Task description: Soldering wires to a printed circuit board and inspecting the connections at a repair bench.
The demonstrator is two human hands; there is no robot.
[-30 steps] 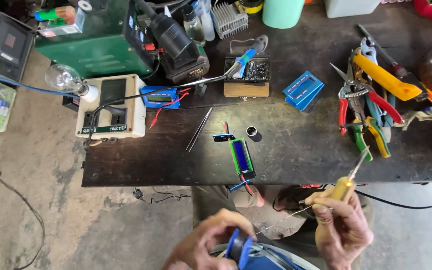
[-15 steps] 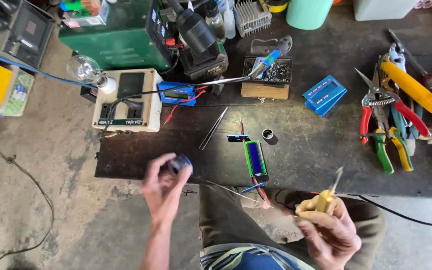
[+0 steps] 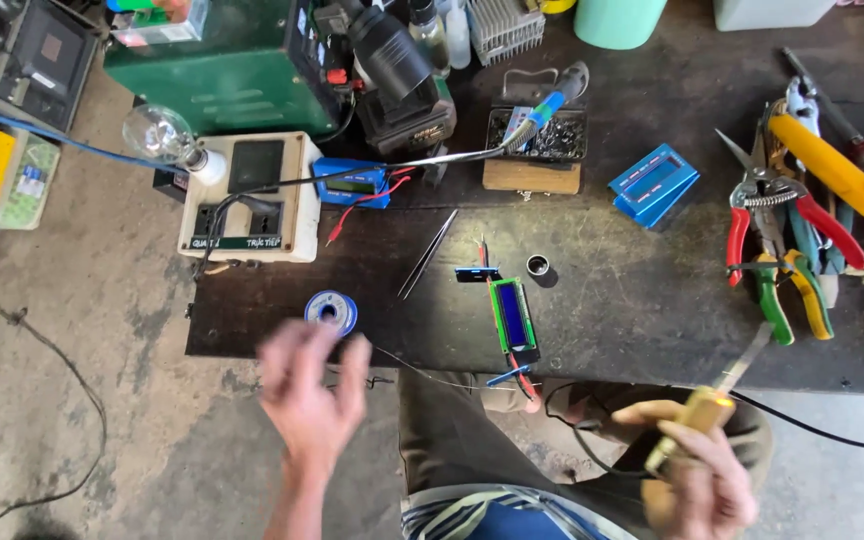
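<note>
The right hand [image 3: 697,480] is nearest, its fingers wrapped tight around a soldering iron [image 3: 707,410] with a yellow handle, tip up over the desk [image 3: 652,300] edge. The left hand [image 3: 312,400] is blurred, fingers spread wide and holding nothing. Just past it the blue solder spool [image 3: 331,310] sits on the desk, a thin wire trailing off it. The hot tip could burn the dangling black cord or the leg below. Farther on lies the small blue screen board [image 3: 514,315]; a bump could knock it off.
</note>
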